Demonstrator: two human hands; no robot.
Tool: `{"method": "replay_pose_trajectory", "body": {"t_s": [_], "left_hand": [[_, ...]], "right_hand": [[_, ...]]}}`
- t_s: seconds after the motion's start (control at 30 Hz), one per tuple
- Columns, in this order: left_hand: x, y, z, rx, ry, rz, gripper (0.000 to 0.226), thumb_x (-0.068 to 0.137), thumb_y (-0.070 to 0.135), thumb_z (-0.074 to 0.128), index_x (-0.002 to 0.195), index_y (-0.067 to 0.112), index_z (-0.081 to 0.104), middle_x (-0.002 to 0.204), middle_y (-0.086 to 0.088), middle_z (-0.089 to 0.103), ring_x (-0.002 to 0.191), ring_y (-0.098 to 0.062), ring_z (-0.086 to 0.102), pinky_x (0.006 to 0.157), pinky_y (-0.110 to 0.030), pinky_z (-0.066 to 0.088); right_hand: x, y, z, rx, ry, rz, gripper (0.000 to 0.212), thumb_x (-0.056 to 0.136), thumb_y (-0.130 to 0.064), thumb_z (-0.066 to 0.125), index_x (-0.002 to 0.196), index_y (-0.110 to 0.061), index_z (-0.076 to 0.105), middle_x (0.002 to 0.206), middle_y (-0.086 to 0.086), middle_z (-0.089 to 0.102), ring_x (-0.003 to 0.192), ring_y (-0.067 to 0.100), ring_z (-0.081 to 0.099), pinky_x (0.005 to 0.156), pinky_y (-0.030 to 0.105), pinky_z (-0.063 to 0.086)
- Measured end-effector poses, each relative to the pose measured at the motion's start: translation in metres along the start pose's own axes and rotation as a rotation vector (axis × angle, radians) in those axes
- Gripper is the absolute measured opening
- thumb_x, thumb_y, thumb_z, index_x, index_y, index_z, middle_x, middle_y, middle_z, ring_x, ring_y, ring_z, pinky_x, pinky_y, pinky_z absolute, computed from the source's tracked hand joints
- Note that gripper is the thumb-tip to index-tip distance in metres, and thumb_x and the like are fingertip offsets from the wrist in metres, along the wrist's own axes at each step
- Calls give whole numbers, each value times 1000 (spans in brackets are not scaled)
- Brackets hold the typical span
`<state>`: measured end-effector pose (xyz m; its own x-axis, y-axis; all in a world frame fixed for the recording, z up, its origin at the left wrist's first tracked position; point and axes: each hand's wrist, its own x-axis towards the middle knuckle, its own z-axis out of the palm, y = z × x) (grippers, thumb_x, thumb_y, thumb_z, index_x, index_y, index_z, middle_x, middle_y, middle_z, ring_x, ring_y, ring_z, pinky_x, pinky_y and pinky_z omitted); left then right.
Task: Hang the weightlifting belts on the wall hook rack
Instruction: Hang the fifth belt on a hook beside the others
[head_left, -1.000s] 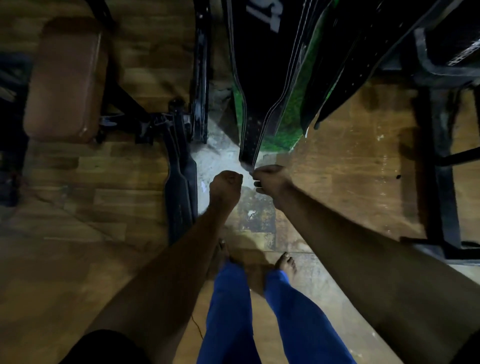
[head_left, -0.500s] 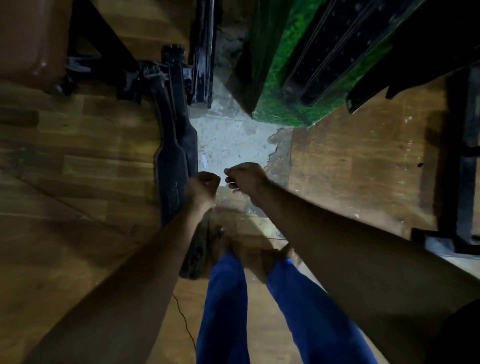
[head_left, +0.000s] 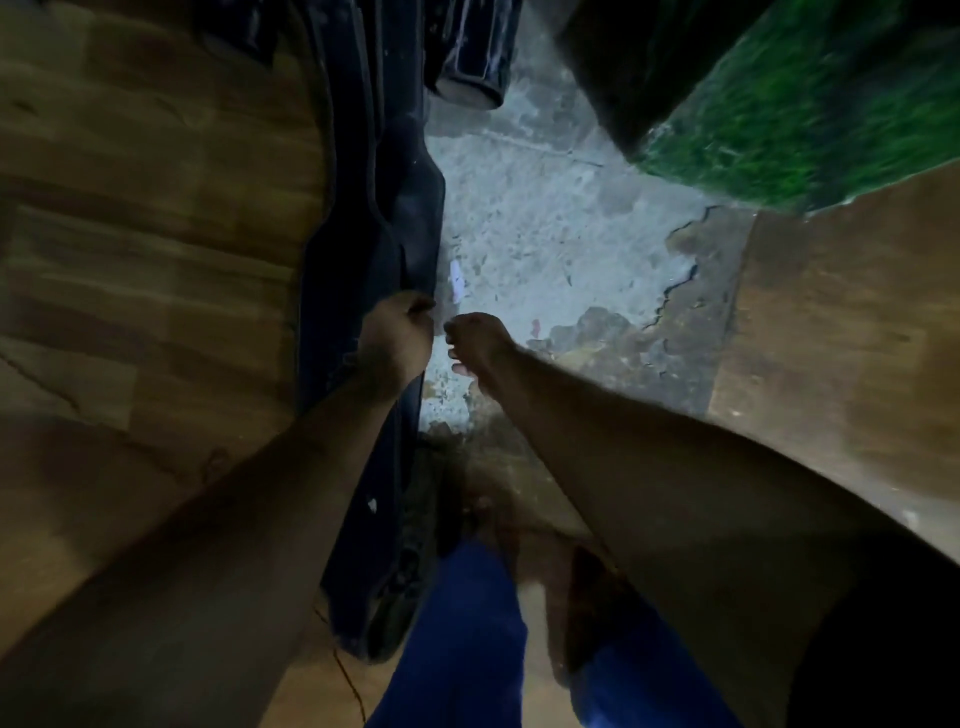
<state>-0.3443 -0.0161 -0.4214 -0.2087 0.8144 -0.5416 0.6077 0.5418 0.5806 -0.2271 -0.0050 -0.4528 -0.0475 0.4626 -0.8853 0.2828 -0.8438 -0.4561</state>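
Note:
A long black weightlifting belt (head_left: 358, 218) lies flat on the floor, running from the top of the view down past my left leg. My left hand (head_left: 397, 338) hovers over the belt's right edge, fingers curled into a fist, with nothing visible between them. Just to its right, my right hand (head_left: 475, 345) hangs over the bare concrete with loosely curled fingers and holds nothing. The wall hook rack and the hung belts are out of view.
A green turf-covered surface (head_left: 810, 114) fills the upper right. A black machine foot (head_left: 467, 78) stands at the top centre. Wooden flooring (head_left: 145, 249) flanks a worn concrete patch (head_left: 550, 234). My blue trouser legs (head_left: 467, 634) are at the bottom.
The view has dropped closer to the floor and the hanging belts have left the frame. My right hand let go of the hung belt's tip. Both hands moved down to the belt on the floor.

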Motion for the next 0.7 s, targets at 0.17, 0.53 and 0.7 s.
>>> {"method": "replay_pose_trajectory", "body": {"t_s": [0.17,0.53,0.7], "left_hand": [[38,-31,28,128,88,-18,32,94,7,49,116,13,72,122,-10,71,115,-28,64,96,-30,47],[0,-2,12,61,89,41,27,90,11,47,101,5,71,95,-14,70,89,-31,65,71,-33,48],[-36,42,-16,85,156,132,27,84,16,47,94,6,69,94,-13,66,90,-31,66,65,-24,37]], "right_hand": [[62,23,38,161,-47,46,13,99,-6,54,92,-12,63,86,14,61,63,19,56,54,26,45],[9,12,10,-62,103,-216,33,88,-12,69,57,-17,59,59,3,57,58,20,54,56,31,43],[-53,-15,-17,-36,153,-331,26,86,-14,68,61,-21,64,70,12,66,75,31,66,76,51,57]]}}
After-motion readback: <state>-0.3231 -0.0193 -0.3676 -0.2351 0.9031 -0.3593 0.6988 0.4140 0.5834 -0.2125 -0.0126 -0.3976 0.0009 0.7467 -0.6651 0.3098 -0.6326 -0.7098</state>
